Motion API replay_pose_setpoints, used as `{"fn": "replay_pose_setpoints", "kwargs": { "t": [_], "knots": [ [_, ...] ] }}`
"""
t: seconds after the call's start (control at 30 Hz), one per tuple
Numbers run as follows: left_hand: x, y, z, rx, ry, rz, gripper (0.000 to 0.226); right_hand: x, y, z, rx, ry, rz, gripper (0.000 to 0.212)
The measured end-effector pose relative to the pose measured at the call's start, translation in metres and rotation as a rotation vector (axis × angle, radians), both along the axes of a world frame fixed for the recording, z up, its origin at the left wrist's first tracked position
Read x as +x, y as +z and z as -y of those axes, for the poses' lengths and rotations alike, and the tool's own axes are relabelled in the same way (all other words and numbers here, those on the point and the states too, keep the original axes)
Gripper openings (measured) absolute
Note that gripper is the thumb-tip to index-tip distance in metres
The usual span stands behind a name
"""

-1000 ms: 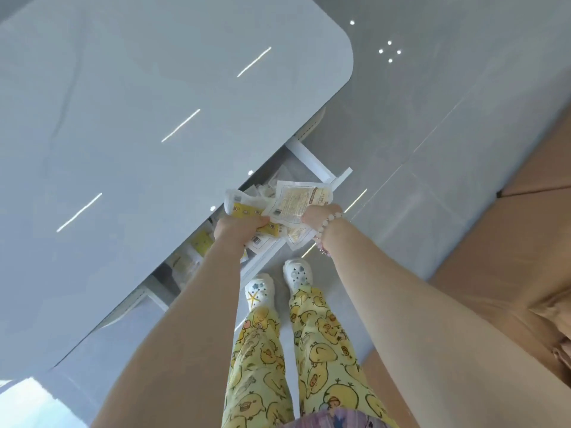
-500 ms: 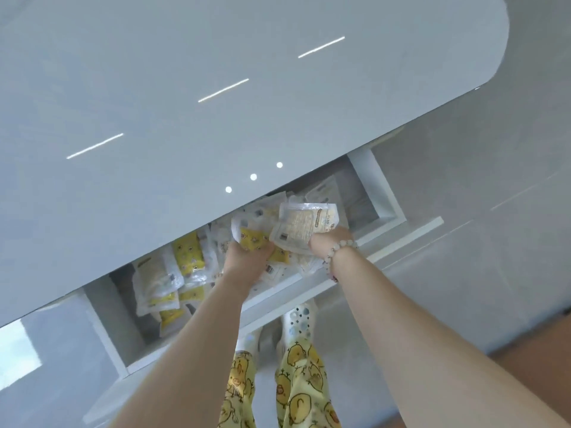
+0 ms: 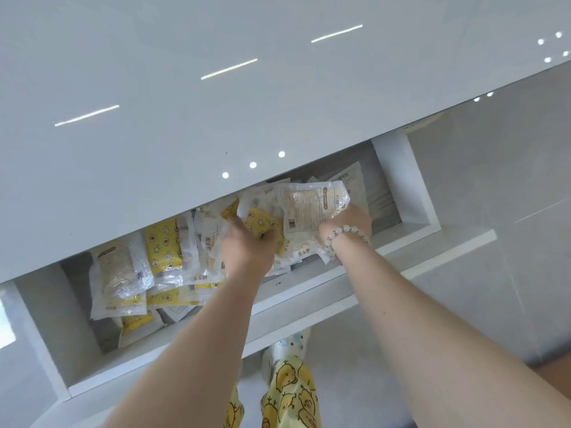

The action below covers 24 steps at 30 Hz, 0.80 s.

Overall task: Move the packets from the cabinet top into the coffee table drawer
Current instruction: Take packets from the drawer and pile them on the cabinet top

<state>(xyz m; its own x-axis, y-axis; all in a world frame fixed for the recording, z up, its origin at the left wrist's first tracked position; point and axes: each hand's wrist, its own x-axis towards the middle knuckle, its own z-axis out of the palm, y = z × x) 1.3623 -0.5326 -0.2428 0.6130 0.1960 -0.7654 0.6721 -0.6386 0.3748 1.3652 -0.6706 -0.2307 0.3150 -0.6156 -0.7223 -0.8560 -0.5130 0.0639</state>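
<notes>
The coffee table drawer [image 3: 309, 291] stands pulled out below the glossy white table top [image 3: 185, 118]. Several yellow and clear packets [image 3: 139, 267] lie piled inside it, mostly at the left. My left hand [image 3: 247, 245] grips a yellow star-patterned packet [image 3: 262, 223] over the drawer's middle. My right hand [image 3: 349, 220], with a bead bracelet on the wrist, holds a clear pale packet [image 3: 309, 208] just to the right of it. Both bunches hang low inside the drawer, touching the packets below. The cabinet is out of view.
The table top overhangs the back of the drawer and hides part of it. Grey tiled floor [image 3: 494, 211] lies to the right. My legs in yellow duck-print trousers [image 3: 290, 393] stand close to the drawer front. A brown edge [image 3: 556, 372] shows at the lower right.
My view has closed in on the drawer. Both hands have gone lower and deeper into it with their packets, still gripping them.
</notes>
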Motion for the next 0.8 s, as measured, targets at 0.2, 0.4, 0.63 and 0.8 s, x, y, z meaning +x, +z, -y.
{"fn": "replay_pose_setpoints", "kwargs": {
  "t": [0.2, 0.4, 0.63, 0.8],
  "knots": [
    [0.003, 0.009, -0.005, 0.182, 0.049, 0.055, 0.074, 0.003, -0.010, 0.007, 0.038, -0.049, 0.001, 0.034],
    [0.009, 0.016, -0.006, 0.269, -0.072, 0.043, 0.080, -0.005, -0.001, -0.006, -0.038, 0.013, 0.100, 0.070],
    [0.000, 0.039, -0.004, 0.318, -0.122, 0.043, 0.079, -0.003, 0.028, -0.012, -0.038, 0.161, 0.137, 0.076],
    [-0.008, 0.079, -0.009, 0.334, -0.298, 0.038, 0.061, -0.001, 0.083, -0.014, -0.110, 0.367, 0.159, 0.063]
  ]
}}
